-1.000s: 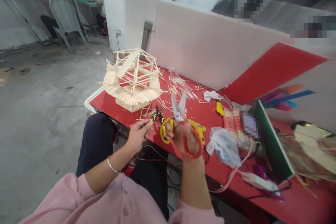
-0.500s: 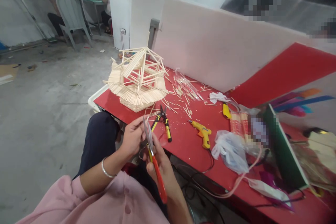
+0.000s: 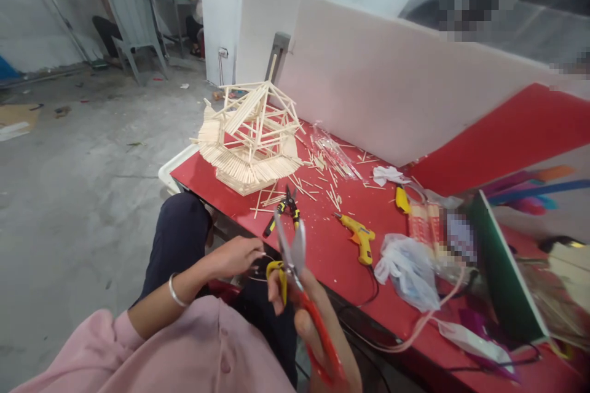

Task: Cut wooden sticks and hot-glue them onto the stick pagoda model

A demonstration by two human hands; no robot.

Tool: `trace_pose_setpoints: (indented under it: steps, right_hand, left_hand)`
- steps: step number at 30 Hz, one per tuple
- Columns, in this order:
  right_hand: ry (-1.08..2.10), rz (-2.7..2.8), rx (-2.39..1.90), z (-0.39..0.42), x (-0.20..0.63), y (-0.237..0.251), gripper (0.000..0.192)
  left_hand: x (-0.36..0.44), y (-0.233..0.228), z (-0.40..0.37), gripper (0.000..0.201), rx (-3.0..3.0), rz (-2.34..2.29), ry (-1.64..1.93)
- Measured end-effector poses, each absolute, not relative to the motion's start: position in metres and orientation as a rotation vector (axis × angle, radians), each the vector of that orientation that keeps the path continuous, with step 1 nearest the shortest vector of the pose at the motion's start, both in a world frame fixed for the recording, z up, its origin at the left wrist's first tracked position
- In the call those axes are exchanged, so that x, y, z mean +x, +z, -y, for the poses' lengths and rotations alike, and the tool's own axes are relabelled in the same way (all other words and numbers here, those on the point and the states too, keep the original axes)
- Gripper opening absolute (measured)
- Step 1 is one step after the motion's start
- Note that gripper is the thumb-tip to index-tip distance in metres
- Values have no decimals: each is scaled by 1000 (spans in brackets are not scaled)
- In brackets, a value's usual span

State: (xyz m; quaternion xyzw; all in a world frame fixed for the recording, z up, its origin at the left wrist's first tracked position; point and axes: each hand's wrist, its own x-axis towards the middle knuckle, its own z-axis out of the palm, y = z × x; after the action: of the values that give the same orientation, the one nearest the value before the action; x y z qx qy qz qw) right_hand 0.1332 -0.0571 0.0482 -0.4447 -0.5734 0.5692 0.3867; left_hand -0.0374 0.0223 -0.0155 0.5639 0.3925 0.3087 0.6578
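My right hand (image 3: 318, 325) grips a pair of scissors (image 3: 292, 258) with one yellow and one red handle, blades parted and pointing up, held off the red table's near edge. My left hand (image 3: 235, 255) is just left of the scissors, fingers pinched on something small that I cannot make out, near a thin wire loop. A model house of wooden sticks (image 3: 251, 138) stands on the red table (image 3: 322, 245) beyond my hands. Black-and-yellow pliers (image 3: 283, 212) lie on the table right behind the scissor blades.
A yellow glue gun (image 3: 359, 236), loose sticks (image 3: 322, 181), a clear plastic bag (image 3: 405, 267) and packets lie on the table. White foam board (image 3: 391, 80) and a red sheet (image 3: 498, 135) stand behind. A grey chair (image 3: 133, 18) and seated people are far left.
The scissors have turned from edge-on to blades apart and shifted right. My left hand has dropped lower and away from the blades. The view has drifted slightly left.
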Motion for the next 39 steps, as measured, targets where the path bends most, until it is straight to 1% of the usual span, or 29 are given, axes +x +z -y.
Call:
trace_pose_setpoints:
  steps: [3,5,7,9,13,19,25,29,39]
  right_hand:
    - [1202,1449,-1251,56,140,34,63]
    - [1006,1504,-1349,51,137,20,61]
    - [834,1610,-1415,45,128,8,61]
    - [668,1700,-1437,40,117,1,62]
    - [441,1759,-1504,33,100,-3,62]
    - [386,1741,-1592,31,96,-3,62]
    - [432,1732,-1539,29,96,-5,59]
    - [417,1725,-1532,29,94,-5,58]
    - [339,1776,-1595,28,89,-5,66]
  left_hand:
    - [-50,-8,-19,20,1227,-1053,989]
    - [-50,5,-20,26,1006,-1055,1145]
    - [-43,19,-21,36,759,-1012,1226]
    - [-33,30,-22,40,620,-960,1270]
    - [-19,35,-20,34,583,-906,1317]
    - [-12,29,-17,39,502,-952,1327]
    - [-9,30,-15,29,510,-938,1375]
    - [-10,29,-14,27,561,-959,1409]
    - [-10,26,-14,23,581,-953,1453]
